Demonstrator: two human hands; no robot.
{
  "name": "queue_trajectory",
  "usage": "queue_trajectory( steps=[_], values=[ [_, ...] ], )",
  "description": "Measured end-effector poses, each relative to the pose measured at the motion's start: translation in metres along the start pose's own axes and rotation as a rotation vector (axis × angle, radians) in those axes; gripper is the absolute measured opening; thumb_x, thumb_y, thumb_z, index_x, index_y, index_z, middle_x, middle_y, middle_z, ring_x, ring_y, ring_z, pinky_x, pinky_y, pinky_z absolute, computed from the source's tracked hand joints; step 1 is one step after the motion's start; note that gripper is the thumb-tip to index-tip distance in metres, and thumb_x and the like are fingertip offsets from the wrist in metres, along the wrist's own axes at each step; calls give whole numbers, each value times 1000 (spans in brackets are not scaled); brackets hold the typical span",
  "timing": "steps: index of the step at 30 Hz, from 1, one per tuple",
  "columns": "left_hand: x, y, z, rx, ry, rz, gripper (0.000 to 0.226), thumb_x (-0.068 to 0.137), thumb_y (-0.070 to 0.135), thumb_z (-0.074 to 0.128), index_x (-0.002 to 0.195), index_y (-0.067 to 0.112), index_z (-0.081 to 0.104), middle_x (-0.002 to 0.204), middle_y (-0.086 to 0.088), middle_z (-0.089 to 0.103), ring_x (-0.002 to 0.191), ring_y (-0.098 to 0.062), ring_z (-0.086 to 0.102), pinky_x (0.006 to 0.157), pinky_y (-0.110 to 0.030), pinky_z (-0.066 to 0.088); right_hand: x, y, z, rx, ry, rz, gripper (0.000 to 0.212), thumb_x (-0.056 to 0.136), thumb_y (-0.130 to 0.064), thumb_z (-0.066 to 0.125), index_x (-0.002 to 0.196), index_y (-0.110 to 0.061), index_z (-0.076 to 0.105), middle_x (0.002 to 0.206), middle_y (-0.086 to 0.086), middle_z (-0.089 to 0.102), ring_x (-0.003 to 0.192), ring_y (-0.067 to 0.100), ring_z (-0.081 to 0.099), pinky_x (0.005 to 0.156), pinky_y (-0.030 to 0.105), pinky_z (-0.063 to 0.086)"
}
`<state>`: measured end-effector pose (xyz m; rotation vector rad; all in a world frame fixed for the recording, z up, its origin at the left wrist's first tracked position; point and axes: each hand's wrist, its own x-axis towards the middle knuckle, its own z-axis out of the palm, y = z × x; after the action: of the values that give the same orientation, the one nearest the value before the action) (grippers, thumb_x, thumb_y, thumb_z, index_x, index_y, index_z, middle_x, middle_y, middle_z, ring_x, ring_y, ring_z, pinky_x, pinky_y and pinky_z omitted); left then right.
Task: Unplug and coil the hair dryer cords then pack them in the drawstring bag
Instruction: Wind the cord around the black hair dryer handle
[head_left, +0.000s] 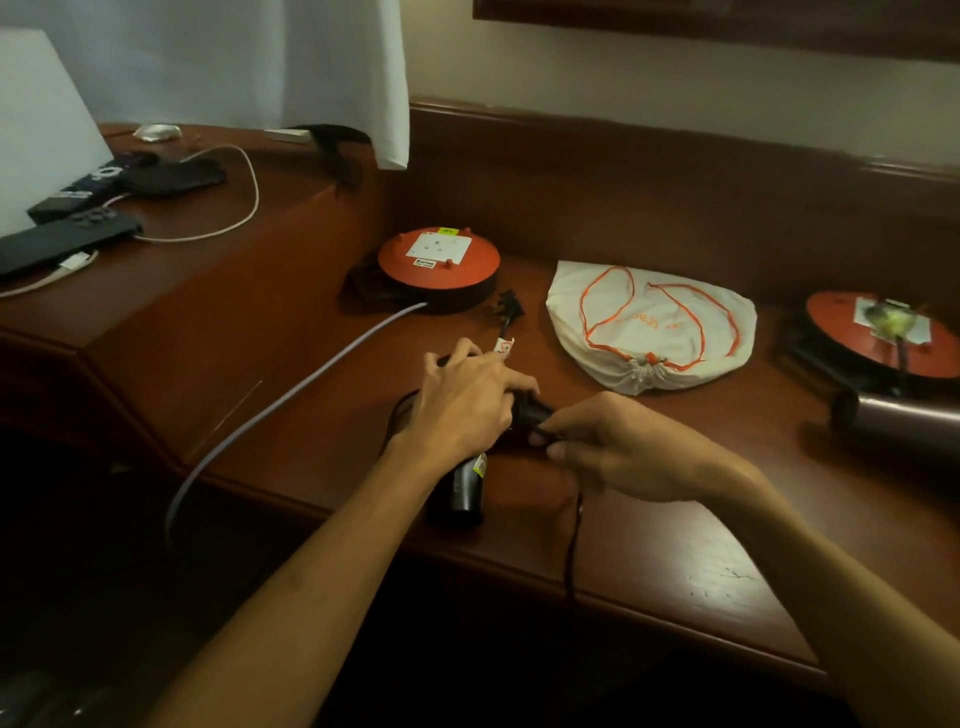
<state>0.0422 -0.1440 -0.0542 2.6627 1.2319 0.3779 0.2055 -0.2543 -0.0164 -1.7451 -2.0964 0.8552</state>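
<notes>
Both hands are down on the black hair dryer (460, 488), which lies on the wooden desk (675, 519) with its long axis running from the near edge, barrel end (457, 506) toward the person, up and away under the left hand (467, 400). That hand is clamped over the dryer's upper part, fingers curled round it. Just to its right, touching, the right hand (618, 452) pinches the black cord (574, 540) between thumb and fingers, closed tight on it. From that pinch the cord drops back toward the person and over the desk edge. Its plug (506, 306) lies free beyond the left hand, already out of the orange socket reel (439, 267). The white drawstring bag (649, 327), mouth cinched, sits beyond the right hand, near. Looks like coiling is under way; the right hand is the one placed to wind. A second dryer (904, 421) waits far right, its cord seemingly plugged into another reel (883, 332).
</notes>
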Motion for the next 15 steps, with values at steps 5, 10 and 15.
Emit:
queue_trajectory(
  steps=[5,10,15],
  values=[
    [-2,-11,-1,-32,82,-109,37,96,23,50,113,50,69,112,10,57,118,-16,43,98,-50,34,-28,27,-20,-135,80,109,19,99,-34,57,82,-29,64,59,-5,64,52,12,60,60,43,52],
    [-2,-21,-2,-122,163,-198,36,97,21,52,111,49,70,101,11,49,115,-16,45,98,-53,38,-36,33,-13,181,205,60,19,97,-38,55,97,-33,73,55,-11,48,49,7,44,48,28,38],
    [-9,-30,-1,-278,309,-273,36,99,21,52,107,50,71,92,10,49,102,-14,45,90,-48,43,-17,3,54,-112,182,-139,38,102,-32,52,139,-26,58,138,-18,58,125,0,56,100,32,51]
  ],
)
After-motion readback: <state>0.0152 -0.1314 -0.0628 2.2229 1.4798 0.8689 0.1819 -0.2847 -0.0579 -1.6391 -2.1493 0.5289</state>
